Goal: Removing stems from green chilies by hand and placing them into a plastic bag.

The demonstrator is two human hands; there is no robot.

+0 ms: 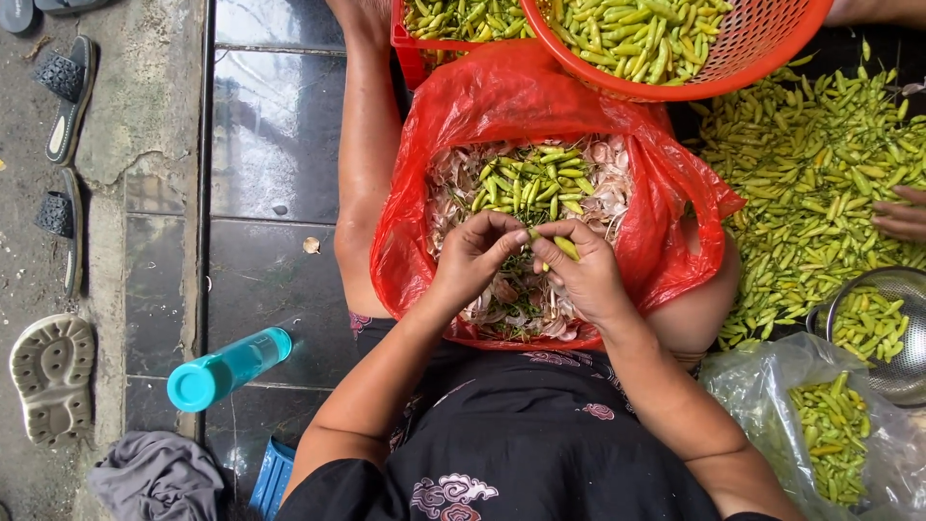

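Nearest to me is the dark patterned cloth [521, 453] over the lap, with both forearms reaching forward from it. My left hand [473, 256] and right hand [584, 275] meet over the red plastic bag [502, 96] that sits between the knees. Both grips are pressed together on one green chili [564, 247], the left fingertips at its stem end, the right pinching its body. The bag holds pale husks and scraps with a heap of chilies [531, 183] on top. Another person's hand [902, 214] rests on the loose pile of chilies [801, 174] on the floor to the right, near a metal strainer [892, 289].

As I judge it, the risk is the pod slipping or snapping if the pinch twists too hard, and dropping among the husks, where it would be hard to find. The bag's slack rim could also sag and spill.
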